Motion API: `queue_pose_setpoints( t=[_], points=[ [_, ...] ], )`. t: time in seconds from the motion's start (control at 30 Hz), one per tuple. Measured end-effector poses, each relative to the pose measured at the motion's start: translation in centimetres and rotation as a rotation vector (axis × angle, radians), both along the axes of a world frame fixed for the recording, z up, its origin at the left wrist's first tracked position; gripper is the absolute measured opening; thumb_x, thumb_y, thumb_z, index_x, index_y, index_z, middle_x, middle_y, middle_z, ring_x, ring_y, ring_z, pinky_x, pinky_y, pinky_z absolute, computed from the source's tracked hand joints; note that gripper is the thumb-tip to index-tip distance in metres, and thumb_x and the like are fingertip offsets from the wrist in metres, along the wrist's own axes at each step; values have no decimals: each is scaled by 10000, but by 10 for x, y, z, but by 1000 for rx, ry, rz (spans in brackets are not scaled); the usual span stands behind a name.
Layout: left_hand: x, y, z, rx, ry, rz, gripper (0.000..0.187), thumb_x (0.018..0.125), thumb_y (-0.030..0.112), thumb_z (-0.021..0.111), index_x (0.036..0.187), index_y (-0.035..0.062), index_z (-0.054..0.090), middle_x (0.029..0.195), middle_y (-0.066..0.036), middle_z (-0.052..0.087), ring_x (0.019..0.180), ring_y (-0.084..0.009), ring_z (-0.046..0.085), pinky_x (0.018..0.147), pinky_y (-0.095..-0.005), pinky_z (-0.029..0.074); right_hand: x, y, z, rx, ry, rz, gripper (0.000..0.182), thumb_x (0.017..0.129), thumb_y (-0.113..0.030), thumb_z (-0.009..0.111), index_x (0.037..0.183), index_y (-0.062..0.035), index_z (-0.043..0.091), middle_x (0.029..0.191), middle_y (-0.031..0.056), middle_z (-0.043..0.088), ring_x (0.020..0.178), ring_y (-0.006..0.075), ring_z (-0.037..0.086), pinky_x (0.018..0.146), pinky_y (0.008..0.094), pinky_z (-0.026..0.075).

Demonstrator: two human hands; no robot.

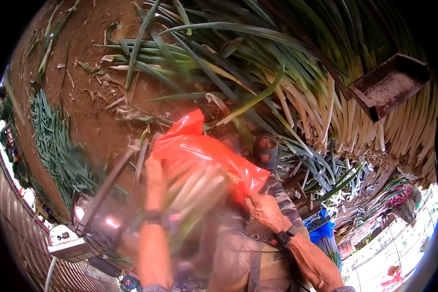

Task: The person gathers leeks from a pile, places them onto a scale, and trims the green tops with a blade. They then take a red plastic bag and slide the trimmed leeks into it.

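A glossy red plastic bag lies over a bundle of spring onions in front of my body. The white stalk ends are under or inside the bag, and motion blurs the bundle. My right hand is closed on the bag's lower right corner, fingers pinched on the plastic. At the bag's left edge, my left hand is blurred and appears closed on the plastic, its fingertips partly hidden.
Large piles of spring onions lie ahead and to the right. A rusty metal tray juts over them. More green stalks lie on the soil at left. A scale stands at lower left. Sandalled feet are just beyond the bag.
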State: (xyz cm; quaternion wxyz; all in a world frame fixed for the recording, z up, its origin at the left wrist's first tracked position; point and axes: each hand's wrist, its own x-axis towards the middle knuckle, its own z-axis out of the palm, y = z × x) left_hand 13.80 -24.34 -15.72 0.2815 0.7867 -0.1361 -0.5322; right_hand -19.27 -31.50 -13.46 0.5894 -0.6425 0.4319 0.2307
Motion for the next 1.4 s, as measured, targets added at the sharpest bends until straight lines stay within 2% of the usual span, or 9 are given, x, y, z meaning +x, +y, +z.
queue_pose_setpoints(
  t=[0.17, 0.4, 0.57, 0.63, 0.7, 1.1, 1.2, 1.3, 1.4],
  points=[
    [1, 18, 7, -50, 131, 55, 421, 1091, 272, 439, 1395, 5, 555, 1362, -73, 579, 1250, -220, 561, 1102, -389, 448, -13, 10, -2, 106, -180, -13, 154, 980, -209, 590, 1024, -71, 644, 809, 207, 655, 799, 403, 671, 681, 496, 535],
    [9, 12, -10, -69, 215, 54, 415, 1092, 252, 447, 1418, 27, 570, 1411, -66, 577, 1295, -229, 558, 1123, -402, 450, -45, 30, -21, -45, -358, 357, 108, 823, -154, 643, 899, -81, 668, 879, 125, 684, 831, 368, 693, 707, 454, 579],
    [-26, 24, -4, 39, -641, -142, 437, 1023, 282, 615, 1330, -29, 625, 1266, -132, 677, 1158, -234, 631, 1026, -365, 496, -50, 41, -29, -57, -183, 486, 89, 785, -166, 654, 829, -89, 661, 814, 139, 684, 811, 351, 708, 701, 453, 583],
    [-71, 1, 45, 115, -432, 219, 403, 1020, 254, 633, 1295, -40, 627, 1239, -130, 678, 1124, -227, 633, 1004, -373, 504, -55, 49, -32, -60, -171, 481, 84, 793, -169, 651, 822, -90, 650, 806, 144, 681, 804, 351, 706, 697, 453, 581],
    [-117, 22, 59, 88, -365, 306, 369, 1020, 229, 642, 1263, -48, 625, 1204, -121, 677, 1079, -209, 632, 975, -370, 514, -59, 57, -38, -49, -169, 466, 88, 799, -174, 648, 813, -88, 637, 807, 150, 678, 797, 353, 702, 689, 455, 579],
    [-243, 91, -8, 202, 83, 782, 208, 968, 209, 716, 964, 8, 661, 887, -36, 639, 827, -141, 567, 768, -349, 488, -55, 28, -21, 149, -190, 608, 129, 851, -187, 651, 818, -63, 644, 767, 209, 642, 739, 379, 671, 675, 454, 554],
    [-252, 110, -47, 241, 159, 726, 191, 957, 173, 725, 1015, -1, 671, 949, -43, 659, 874, -155, 589, 809, -346, 497, -44, 14, -11, 330, -107, 735, 162, 861, -183, 663, 862, -22, 652, 823, 235, 652, 780, 406, 667, 715, 457, 548],
    [-264, 109, -69, 134, 148, 860, 284, 945, 182, 747, 1126, -24, 672, 1068, -61, 683, 963, -170, 615, 880, -343, 504, -43, 18, 5, 403, -373, 207, 181, 869, -162, 663, 904, 15, 653, 867, 243, 662, 813, 426, 659, 745, 459, 539],
    [-253, 79, -39, 51, 288, 1073, 550, 929, 278, 786, 1331, -59, 621, 1254, -89, 694, 1093, -196, 641, 983, -339, 508, -37, 18, 17, 336, -318, 253, 186, 861, -142, 662, 938, 27, 654, 876, 252, 654, 829, 434, 655, 754, 470, 532]
  ],
)
